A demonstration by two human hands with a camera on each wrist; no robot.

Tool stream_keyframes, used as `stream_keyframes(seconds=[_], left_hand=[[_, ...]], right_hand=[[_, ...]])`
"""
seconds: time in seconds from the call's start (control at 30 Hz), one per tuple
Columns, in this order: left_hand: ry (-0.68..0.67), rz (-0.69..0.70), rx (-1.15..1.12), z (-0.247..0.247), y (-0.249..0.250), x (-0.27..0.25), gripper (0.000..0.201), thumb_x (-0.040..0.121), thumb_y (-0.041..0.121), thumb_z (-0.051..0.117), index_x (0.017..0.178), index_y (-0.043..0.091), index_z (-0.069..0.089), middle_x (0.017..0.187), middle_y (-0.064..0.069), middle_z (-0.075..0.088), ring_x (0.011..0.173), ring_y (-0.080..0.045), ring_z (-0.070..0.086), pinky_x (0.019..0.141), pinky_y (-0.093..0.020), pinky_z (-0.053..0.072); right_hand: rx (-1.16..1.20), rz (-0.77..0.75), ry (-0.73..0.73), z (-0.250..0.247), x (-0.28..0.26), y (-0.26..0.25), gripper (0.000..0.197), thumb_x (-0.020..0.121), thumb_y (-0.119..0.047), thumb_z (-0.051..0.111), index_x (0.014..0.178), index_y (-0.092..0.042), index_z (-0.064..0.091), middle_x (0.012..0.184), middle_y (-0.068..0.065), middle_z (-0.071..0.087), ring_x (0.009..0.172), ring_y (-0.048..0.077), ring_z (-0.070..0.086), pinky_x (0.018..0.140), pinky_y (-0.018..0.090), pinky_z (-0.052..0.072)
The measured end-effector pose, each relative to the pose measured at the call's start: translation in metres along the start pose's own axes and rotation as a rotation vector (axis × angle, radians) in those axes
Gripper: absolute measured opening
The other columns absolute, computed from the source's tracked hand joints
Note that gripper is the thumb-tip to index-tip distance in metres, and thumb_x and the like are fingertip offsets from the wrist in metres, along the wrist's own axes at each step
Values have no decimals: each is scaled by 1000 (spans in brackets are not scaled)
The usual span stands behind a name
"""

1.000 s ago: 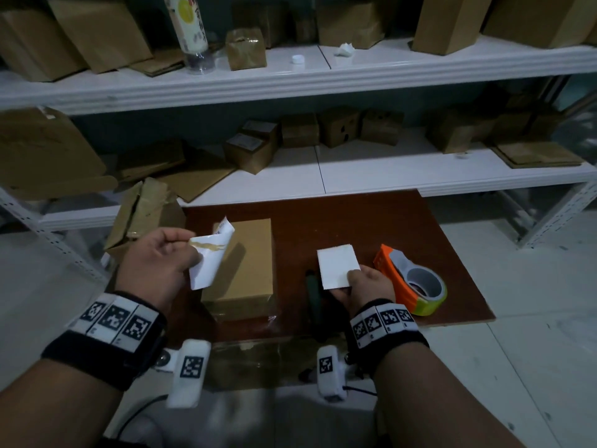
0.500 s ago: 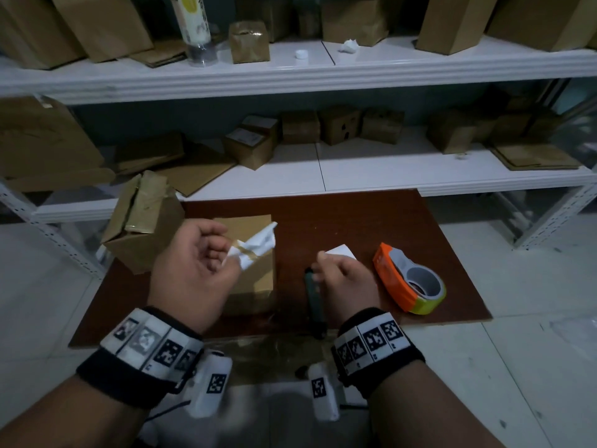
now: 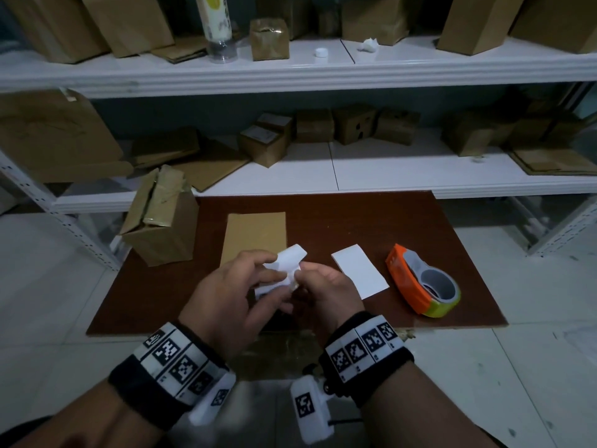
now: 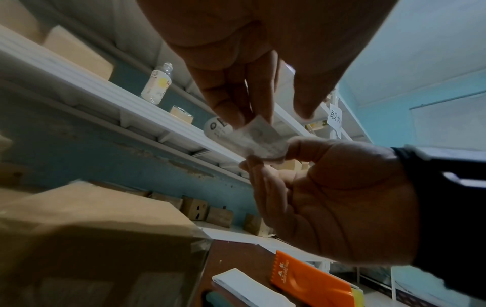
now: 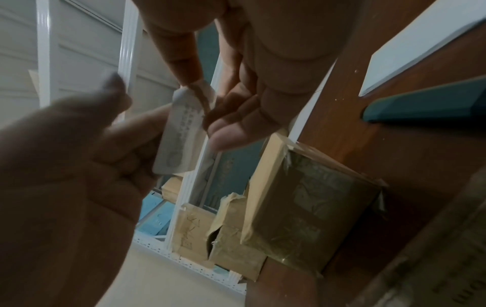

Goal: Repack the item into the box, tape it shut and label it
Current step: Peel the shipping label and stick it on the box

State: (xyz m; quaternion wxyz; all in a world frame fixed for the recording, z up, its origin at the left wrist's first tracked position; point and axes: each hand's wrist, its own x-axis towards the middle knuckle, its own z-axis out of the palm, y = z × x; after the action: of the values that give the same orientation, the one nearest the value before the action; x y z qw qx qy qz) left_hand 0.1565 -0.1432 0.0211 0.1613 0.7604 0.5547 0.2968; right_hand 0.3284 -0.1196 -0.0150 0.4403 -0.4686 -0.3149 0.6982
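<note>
Above the brown board (image 3: 355,221), left hand (image 3: 232,295) and right hand (image 3: 326,289) both pinch a crumpled white paper label (image 3: 284,266) beside the taped cardboard box (image 3: 255,234).

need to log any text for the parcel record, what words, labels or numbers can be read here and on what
"取": first character on a white paper sign hung on the shelving; the rest is cut off.
Orange tape dispenser: embossed characters, too blurred to read.
Crumpled white label pinched by left hand and right hand: printed lines, too small to read.
Bottle: label print unreadable.
Blank white label on the board: no text.
</note>
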Motion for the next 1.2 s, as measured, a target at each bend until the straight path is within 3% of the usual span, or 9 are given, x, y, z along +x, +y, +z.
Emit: stream_keyframes(seconds=[0.1,0.27,0.47,0.57,0.73,0.83,0.93,1.07,1.2], left_hand=[[33,24,132,-5,-9,4,26,88,44,66,112,33,62,100,28,57,103,-9,58,83,-28,46],[63,-74,137,-10,-28,20,51,74,30,83,120,35,62,119,7,57,113,-13,53,99,-33,46],[163,-280,-271,-10,-47,45,62,71,12,88,118,37,54,113,8,65,90,-11,67,81,-35,58],[198,-406,-484,-11,-58,62,60,72,4,86,117,28,54,111,1,68,94,-20,70,83,-39,60],[196,-474,-598,-25,-82,88,49,77,5,82,115,16,54,87,-2,78,86,-17,74,91,-43,55],[121,-450,-539,-30,-91,102,46,76,10,83,111,19,55,83,-1,78,82,-15,74,86,-39,53],[-31,-403,-428,-32,-92,116,48,75,11,84,109,23,53,80,1,77,74,-7,73,74,-31,53],[-157,-371,-304,-30,-98,134,51,73,15,86,109,26,52,77,6,77,78,-7,74,90,-42,54],[-176,-375,-272,-24,-111,145,50,71,16,87,106,27,53,77,6,77,78,-7,74,93,-45,54]], right_hand=[[-111,-31,13,1,1,4,28,90,1,54,107,-10,73,93,15,77,80,27,74,65,34,58],[-206,-97,-24,5,0,8,35,86,10,59,115,-9,68,96,9,78,87,26,76,75,40,61],[-253,-161,-1,11,13,10,37,84,15,60,110,-9,71,91,4,79,69,15,74,54,24,54],[-310,-197,-11,17,22,6,38,85,12,62,105,-19,71,91,-3,79,85,13,76,65,25,59],[-340,-225,25,28,41,5,40,87,1,68,110,-32,67,86,-1,78,88,16,75,82,46,61],[-484,-268,89,28,51,4,27,90,-20,71,113,-31,63,79,-5,75,80,7,74,76,41,62],[-818,-343,157,26,57,2,20,88,-34,71,98,-36,54,87,-8,75,79,1,71,68,31,62],[-905,-356,177,29,65,4,20,90,-32,68,89,-29,48,86,-10,71,77,-2,68,66,29,61],[-937,-305,160,31,74,4,20,89,-30,71,91,-26,51,83,-10,67,77,-2,65,69,26,59]])
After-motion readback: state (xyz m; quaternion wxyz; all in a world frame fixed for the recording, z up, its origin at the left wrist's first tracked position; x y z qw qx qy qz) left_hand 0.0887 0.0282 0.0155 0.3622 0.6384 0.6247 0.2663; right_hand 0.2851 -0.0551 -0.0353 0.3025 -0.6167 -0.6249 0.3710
